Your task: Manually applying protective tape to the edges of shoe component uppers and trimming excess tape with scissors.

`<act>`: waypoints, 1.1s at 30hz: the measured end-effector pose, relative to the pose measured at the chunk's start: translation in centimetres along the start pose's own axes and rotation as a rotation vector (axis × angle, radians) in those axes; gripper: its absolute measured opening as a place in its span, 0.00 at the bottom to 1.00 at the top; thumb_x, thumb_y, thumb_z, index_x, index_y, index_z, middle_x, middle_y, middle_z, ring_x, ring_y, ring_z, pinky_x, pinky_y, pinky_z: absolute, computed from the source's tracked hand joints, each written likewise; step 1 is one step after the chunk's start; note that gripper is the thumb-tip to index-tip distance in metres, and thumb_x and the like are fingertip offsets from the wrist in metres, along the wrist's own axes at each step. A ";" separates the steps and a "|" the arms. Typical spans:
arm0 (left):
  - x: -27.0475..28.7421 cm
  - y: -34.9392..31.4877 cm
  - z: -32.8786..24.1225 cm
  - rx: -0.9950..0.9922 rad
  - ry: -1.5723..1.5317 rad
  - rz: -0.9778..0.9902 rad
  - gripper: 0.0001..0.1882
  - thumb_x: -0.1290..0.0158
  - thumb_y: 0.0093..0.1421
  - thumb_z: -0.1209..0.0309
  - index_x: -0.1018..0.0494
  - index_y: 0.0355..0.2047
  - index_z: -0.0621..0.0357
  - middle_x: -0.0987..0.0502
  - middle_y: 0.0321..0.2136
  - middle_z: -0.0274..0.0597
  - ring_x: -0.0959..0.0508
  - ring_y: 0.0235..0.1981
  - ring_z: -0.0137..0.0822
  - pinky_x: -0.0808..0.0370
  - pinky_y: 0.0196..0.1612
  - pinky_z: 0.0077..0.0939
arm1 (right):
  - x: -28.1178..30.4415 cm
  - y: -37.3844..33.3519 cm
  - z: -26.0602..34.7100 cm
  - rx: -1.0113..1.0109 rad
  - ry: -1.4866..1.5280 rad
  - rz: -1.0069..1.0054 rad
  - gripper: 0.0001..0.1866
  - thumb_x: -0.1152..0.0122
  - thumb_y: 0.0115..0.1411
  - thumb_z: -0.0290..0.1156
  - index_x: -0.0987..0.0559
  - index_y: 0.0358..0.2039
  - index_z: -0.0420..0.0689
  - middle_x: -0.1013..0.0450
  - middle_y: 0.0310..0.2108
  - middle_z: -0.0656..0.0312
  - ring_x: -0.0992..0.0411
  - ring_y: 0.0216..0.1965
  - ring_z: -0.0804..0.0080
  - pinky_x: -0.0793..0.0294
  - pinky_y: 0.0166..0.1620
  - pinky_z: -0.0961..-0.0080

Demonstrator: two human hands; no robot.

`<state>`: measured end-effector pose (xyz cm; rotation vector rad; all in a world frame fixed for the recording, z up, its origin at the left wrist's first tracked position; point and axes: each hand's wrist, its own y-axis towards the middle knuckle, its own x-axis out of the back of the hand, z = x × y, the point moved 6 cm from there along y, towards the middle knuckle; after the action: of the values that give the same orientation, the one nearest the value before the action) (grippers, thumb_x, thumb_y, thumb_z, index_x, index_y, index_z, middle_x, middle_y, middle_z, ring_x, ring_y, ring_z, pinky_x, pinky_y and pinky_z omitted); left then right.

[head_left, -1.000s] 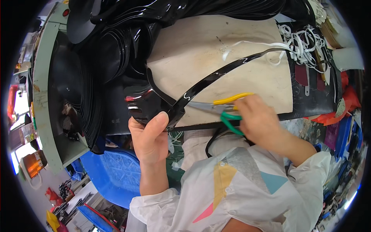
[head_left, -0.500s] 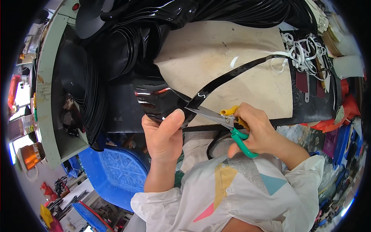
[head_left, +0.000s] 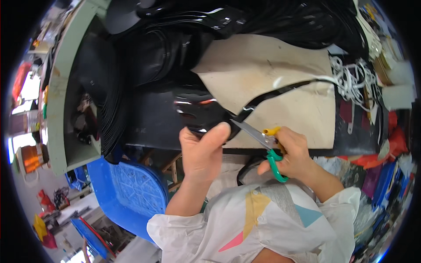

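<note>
My left hand (head_left: 202,151) pinches a glossy black sheet piece (head_left: 197,107) near its lower edge, thumb on top. A long narrow black strap (head_left: 280,90) runs from beside that piece up to the right across a beige board. My right hand (head_left: 293,151) is closed on scissors (head_left: 252,133) with one green and one yellow handle. Their blades point left, with the tips at the junction of the piece and the strap, near my left thumb. Whether the blades touch the material is hard to tell.
The beige board (head_left: 263,61) lies on the dark worktop (head_left: 151,116). Stacked black pieces (head_left: 149,57) stand left and behind. White cords (head_left: 353,83) lie at the right. A blue plastic bin (head_left: 131,188) stands below the table's left front, beside a pale green frame (head_left: 61,101).
The view has shifted, so the table and things on it sit further right and lower. My left hand and the black piece appear further right; the scissors remain at the strap's lower end.
</note>
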<state>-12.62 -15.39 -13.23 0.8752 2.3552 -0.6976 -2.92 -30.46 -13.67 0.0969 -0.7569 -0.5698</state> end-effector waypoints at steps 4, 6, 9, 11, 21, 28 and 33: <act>-0.4 -1.5 -4.7 -0.172 0.380 0.081 0.14 0.39 0.47 0.81 0.28 0.35 0.66 0.25 0.34 0.37 0.26 0.34 0.25 0.30 0.38 0.20 | 0.0 -0.3 -1.1 -0.087 -0.030 -0.002 0.31 0.26 0.33 0.52 0.35 0.18 0.40 0.39 0.16 0.59 0.39 0.15 0.63 0.39 0.18 0.73; -1.4 -2.3 -9.5 -0.546 0.609 0.280 0.22 0.36 0.42 0.82 0.30 0.40 0.69 0.24 0.35 0.41 0.26 0.36 0.29 0.30 0.42 0.23 | -0.4 -0.5 -1.8 -0.101 -0.135 -0.034 0.28 0.26 0.34 0.47 0.32 0.22 0.39 0.36 0.18 0.59 0.37 0.16 0.62 0.37 0.20 0.71; 0.3 0.8 -17.8 -0.920 1.142 -0.151 0.10 0.43 0.47 0.78 0.25 0.32 0.69 0.22 0.27 0.44 0.23 0.29 0.31 0.28 0.36 0.23 | -0.1 -0.7 -1.5 -0.075 -0.354 -0.010 0.24 0.25 0.33 0.35 0.29 0.26 0.38 0.32 0.23 0.56 0.32 0.23 0.58 0.31 0.26 0.67; 2.3 5.0 -22.5 -1.060 1.551 -0.405 0.14 0.37 0.48 0.69 0.25 0.32 0.65 0.22 0.29 0.42 0.24 0.28 0.30 0.29 0.35 0.23 | 0.6 -0.4 -0.4 -0.032 -0.364 0.038 0.23 0.27 0.33 0.30 0.27 0.30 0.37 0.30 0.27 0.54 0.30 0.29 0.57 0.29 0.30 0.66; 16.2 14.6 -21.1 -0.456 2.324 -0.132 0.34 0.49 0.53 0.46 0.36 0.52 0.60 0.27 0.14 0.52 0.24 0.28 0.52 0.38 0.53 0.43 | 4.9 3.9 -0.1 0.004 -0.435 0.049 0.20 0.32 0.38 0.25 0.25 0.34 0.36 0.29 0.33 0.53 0.31 0.35 0.55 0.30 0.38 0.66; 14.2 13.0 -20.5 -0.341 2.304 0.066 0.50 0.39 0.38 0.61 0.49 0.63 0.38 0.26 0.19 0.50 0.24 0.31 0.47 0.42 0.57 0.40 | 5.1 5.8 0.5 0.122 -0.450 0.030 0.17 0.33 0.39 0.25 0.24 0.32 0.36 0.28 0.29 0.54 0.31 0.31 0.57 0.31 0.35 0.68; 14.0 15.0 -20.4 -0.206 2.356 0.036 0.48 0.37 0.37 0.47 0.40 0.59 0.49 0.24 0.29 0.52 0.25 0.39 0.47 0.43 0.56 0.37 | 7.5 7.6 -0.5 0.148 -0.485 -0.066 0.14 0.33 0.41 0.25 0.23 0.31 0.38 0.28 0.27 0.54 0.30 0.29 0.58 0.31 0.33 0.68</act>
<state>-17.20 13.12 -11.39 2.1972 3.6828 1.7172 5.26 -28.00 -7.26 0.1222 -1.2718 -0.6068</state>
